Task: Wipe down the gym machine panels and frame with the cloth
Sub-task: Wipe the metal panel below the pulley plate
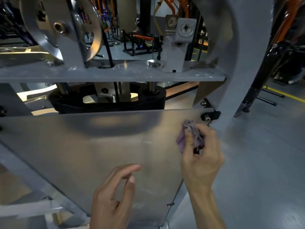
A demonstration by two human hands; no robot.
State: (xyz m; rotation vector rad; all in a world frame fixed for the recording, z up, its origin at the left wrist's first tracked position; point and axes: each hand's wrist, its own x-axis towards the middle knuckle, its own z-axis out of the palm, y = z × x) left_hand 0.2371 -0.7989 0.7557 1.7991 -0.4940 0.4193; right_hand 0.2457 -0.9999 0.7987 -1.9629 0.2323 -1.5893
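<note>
Head view: no legible writing appears on the machine. Right hand [202,156], right of frame centre, grips a bunched purple cloth [187,136] against the upper right corner of the translucent panel [99,146], just beside the grey frame [247,80]. Left hand [112,197], lower centre, hovers loosely curled, holding nothing.
</note>
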